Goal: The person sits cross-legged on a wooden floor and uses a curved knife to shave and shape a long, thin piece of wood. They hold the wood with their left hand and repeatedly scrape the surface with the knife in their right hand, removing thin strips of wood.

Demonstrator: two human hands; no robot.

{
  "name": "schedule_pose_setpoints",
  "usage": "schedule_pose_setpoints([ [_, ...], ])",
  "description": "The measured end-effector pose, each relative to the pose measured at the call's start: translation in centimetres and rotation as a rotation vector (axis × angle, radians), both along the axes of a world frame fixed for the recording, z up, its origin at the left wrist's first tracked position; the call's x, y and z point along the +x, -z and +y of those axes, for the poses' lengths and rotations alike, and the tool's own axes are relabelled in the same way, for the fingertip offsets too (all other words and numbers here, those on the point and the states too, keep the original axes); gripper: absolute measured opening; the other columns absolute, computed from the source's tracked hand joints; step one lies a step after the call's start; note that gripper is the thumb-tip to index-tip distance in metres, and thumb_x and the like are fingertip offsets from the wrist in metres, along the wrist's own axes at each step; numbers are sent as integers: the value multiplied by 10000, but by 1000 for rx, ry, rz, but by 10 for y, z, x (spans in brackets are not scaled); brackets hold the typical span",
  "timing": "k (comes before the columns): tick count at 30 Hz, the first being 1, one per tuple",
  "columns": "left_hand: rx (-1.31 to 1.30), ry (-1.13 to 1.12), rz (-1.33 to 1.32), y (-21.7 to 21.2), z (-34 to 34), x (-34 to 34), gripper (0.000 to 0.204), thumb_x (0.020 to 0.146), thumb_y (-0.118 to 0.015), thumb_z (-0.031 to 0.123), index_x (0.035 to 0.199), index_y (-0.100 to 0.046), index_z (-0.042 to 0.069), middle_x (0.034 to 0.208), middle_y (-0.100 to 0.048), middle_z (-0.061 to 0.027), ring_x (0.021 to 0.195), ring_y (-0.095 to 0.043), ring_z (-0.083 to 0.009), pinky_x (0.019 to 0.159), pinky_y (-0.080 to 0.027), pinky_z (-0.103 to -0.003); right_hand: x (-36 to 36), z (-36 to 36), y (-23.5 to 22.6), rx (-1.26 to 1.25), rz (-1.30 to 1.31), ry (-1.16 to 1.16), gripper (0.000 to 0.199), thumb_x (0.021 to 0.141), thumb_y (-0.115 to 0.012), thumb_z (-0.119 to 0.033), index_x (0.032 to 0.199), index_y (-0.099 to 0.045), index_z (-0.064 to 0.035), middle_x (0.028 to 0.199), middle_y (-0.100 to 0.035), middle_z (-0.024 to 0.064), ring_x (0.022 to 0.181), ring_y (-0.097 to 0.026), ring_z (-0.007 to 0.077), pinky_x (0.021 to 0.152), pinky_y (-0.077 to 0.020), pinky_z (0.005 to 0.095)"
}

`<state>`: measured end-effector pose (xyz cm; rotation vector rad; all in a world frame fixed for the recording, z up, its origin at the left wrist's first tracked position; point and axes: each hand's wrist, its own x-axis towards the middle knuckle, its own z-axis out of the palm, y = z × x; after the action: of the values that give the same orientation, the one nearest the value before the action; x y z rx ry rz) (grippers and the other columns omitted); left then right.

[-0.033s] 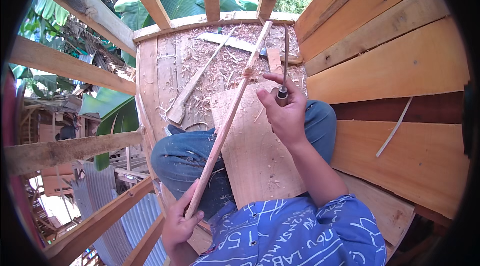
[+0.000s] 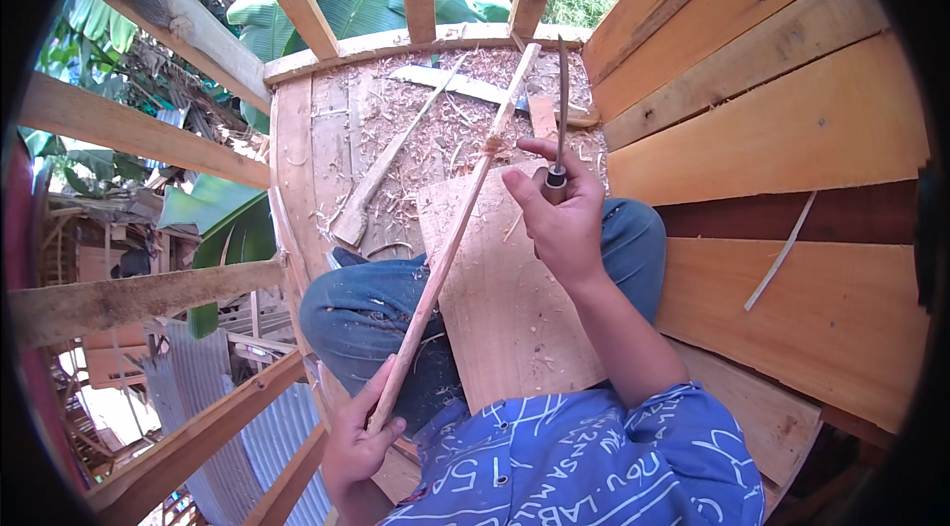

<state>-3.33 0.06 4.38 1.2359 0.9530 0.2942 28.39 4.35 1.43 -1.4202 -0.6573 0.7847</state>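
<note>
My left hand [image 2: 358, 435] is closed around the near end of a long, slim wooden stick [image 2: 443, 274]. The stick slants up and away to the right, over a flat wooden board [image 2: 515, 298] lying across my lap. Partway along it, curled shavings [image 2: 492, 144] cling to a notched spot. In my right hand [image 2: 566, 224] is a knife [image 2: 562, 105] with a narrow blade and a metal collar at its handle. Its blade points away from me, just right of the stick and apart from it. My right index finger stretches toward the shavings.
Wood shavings cover the plank floor [image 2: 332, 145] ahead. On it lie a tapered wooden piece [image 2: 381, 180] and a broad-bladed machete [image 2: 460, 84]. Slatted rails [image 2: 148, 296] stand left and ahead; a plank wall [image 2: 772, 140] rises at my right.
My right hand and the knife have shifted slightly to the left and away from me. The left hand and the stick have hardly moved.
</note>
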Motion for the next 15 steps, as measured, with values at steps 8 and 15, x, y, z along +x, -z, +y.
schedule_pose_setpoints([
  [8,23,-16,33,-9,-4,10,765,717,-616,-108,1447,-408,-18,1413,-517,-166,1345,-438,-209,1117,-274,-299,1,19,2,13,-2,64,124,903,-687,-88,987,-652,-3,584,-478,-100,540,-392,-26,486,-260,191],
  [15,30,-31,47,-7,-7,15,772,706,-610,-116,1446,-413,-17,1408,-522,-169,1336,-446,-204,1114,-280,-300,-3,9,13,53,-102,109,54,920,-659,-57,942,-654,-8,578,-454,-111,535,-350,-25,480,-223,208],
])
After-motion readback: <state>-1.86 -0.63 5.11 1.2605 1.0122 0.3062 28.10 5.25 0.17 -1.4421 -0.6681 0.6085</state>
